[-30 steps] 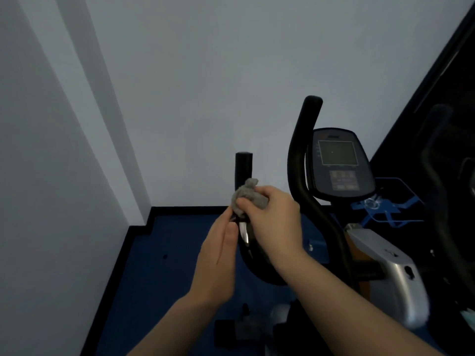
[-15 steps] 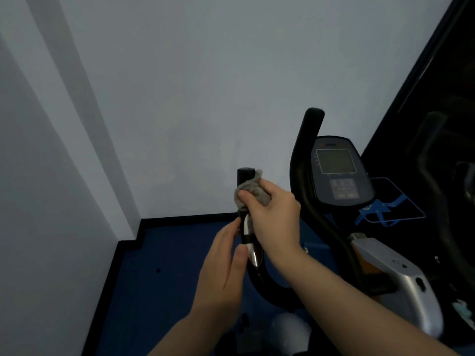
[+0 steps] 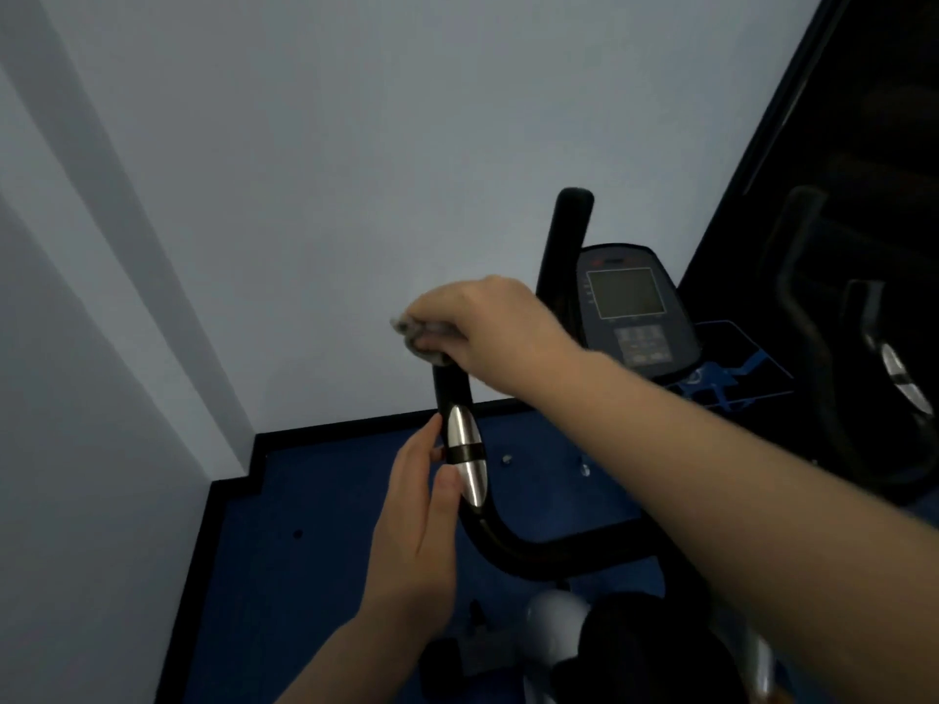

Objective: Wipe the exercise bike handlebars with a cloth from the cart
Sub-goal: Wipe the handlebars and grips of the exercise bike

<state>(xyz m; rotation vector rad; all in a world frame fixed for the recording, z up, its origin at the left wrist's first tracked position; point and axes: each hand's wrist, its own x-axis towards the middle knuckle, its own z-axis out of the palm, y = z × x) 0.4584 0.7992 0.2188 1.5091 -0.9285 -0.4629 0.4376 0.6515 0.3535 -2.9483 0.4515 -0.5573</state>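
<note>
1. The right hand (image 3: 490, 330) clutches the grey cloth (image 3: 424, 337) over the top end of the left handlebar (image 3: 452, 393).
2. Below it, the left hand (image 3: 414, 525) lies beside the bar's silver sensor plate (image 3: 465, 457), fingers straight, thumb touching it.

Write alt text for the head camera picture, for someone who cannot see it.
A person's right hand presses a grey cloth over the top end of an exercise bike's left handlebar, while the left hand rests with straight fingers beside the handlebar's silver sensor plate. The bike's console stands to the right, before a pale wall and a blue floor.
</note>
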